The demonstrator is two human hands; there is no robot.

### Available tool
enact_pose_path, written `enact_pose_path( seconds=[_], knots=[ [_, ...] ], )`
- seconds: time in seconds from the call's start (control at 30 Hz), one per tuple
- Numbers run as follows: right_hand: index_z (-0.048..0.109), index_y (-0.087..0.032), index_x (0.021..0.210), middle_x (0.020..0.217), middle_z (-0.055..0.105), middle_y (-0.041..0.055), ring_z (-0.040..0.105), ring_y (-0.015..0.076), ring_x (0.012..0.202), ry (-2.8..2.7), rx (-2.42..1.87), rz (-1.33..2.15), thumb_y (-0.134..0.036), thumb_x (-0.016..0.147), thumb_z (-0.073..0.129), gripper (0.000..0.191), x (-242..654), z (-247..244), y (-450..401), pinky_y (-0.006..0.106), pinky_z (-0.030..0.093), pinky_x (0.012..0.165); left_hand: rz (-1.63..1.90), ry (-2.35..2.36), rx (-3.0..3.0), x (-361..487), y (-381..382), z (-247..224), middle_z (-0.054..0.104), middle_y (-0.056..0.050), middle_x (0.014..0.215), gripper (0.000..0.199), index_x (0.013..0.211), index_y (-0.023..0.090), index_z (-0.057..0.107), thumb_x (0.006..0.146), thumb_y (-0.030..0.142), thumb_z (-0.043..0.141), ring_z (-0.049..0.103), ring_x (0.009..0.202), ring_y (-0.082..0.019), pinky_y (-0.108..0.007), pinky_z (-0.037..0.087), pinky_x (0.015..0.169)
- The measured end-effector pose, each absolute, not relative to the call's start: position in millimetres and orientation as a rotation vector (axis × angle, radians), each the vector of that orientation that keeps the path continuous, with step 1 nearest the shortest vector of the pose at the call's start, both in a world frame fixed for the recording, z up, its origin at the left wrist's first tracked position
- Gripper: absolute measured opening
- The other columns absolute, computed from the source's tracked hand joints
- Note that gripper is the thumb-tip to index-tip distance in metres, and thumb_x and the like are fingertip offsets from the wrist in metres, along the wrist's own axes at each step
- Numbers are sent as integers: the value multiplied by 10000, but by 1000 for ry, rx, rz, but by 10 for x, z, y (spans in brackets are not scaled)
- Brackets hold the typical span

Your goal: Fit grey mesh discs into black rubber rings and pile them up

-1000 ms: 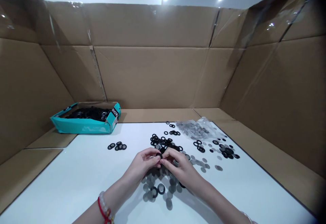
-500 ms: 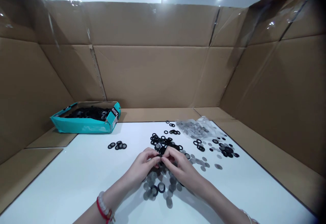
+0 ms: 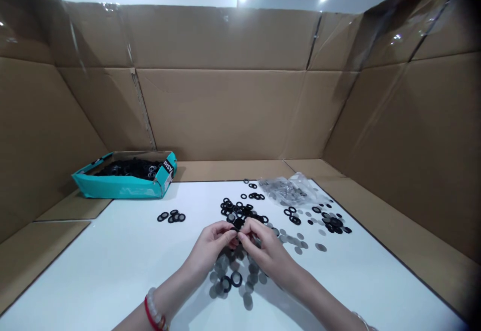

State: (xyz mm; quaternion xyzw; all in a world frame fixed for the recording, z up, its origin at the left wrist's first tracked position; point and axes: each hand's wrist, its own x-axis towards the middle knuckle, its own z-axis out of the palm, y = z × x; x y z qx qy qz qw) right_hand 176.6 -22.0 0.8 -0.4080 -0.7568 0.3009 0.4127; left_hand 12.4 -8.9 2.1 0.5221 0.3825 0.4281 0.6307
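My left hand (image 3: 215,240) is closed, its thumb and fingers pinching a small black ring (image 3: 234,229). Against the same ring rest the fingertips of my right hand (image 3: 260,240), also closed in a pinch. Just beyond my fingers lies a heap of black rings (image 3: 240,207). Below and between my wrists, grey translucent discs (image 3: 248,301) are scattered over the white table, with two larger black rings (image 3: 236,279) among them. My fingers partly hide the ring, so its details cannot be made out.
A turquoise box (image 3: 120,190) full of black rings stands at the far left. Several ringed discs (image 3: 173,216) lie nearer. At the back right is a clear plastic bag (image 3: 287,189) of discs, with a black pile (image 3: 334,222) beside it. Cardboard walls (image 3: 221,115) enclose the table.
Both hands stay together at the black ring, with only slight finger movement. The whole view has shifted a little.
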Motion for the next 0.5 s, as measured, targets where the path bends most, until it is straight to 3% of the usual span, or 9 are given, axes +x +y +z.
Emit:
enact_pose_path(
  seconds=[0.3,0.5],
  knots=[
    [513,-205,794,765,551,7,517,145,691,-1928,-1088,787,-267,956,432,191,1750,-10,-218,262,398,622,1024,905,1140,140,-76,-31,575,-8,652,303,691,145,613,687,423,734,526,643,-137,-245,418,635],
    [547,-203,814,774,559,-9,515,140,696,-1906,-1037,765,-216,930,509,123,1748,18,-208,254,401,653,1030,799,972,185,-120,-81,603,3,727,358,856,177,576,688,440,751,550,637,-112,-237,435,661]
  ],
)
